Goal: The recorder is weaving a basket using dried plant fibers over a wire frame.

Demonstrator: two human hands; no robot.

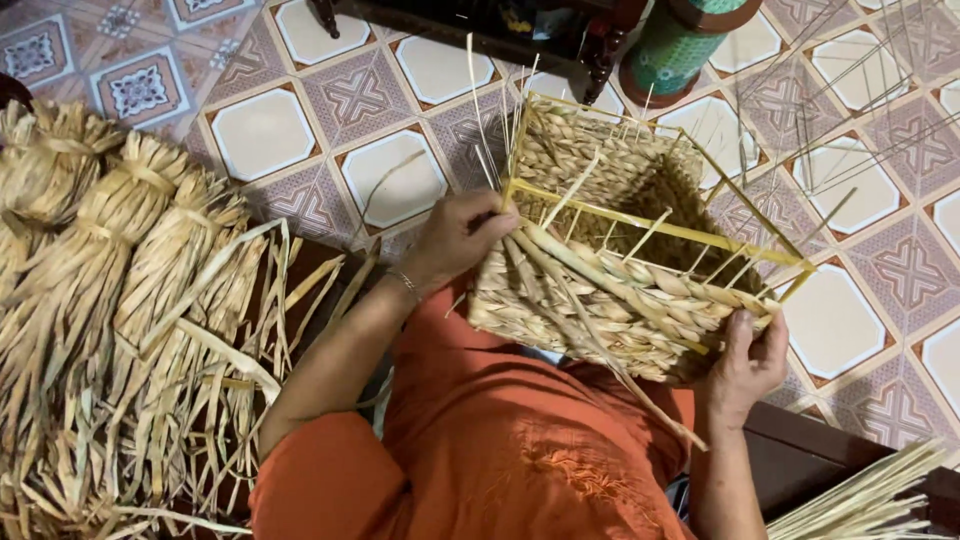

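An orange garment (500, 440) is filling the near foreground. Just above it, the right hand (745, 362) is gripping the lower right corner of a half-woven straw basket (620, 270) that is resting on the lap, tilted toward the camera. The left hand (462, 238) is clasping the basket's left edge, fingers curling over its yellow frame (640, 222). To the left, tied bundles of dried straw (120, 300) are lying in a heap. Beyond, patterned floor tiles (380, 110) are spreading out, with a green cylindrical container (680, 45) standing farthest off.
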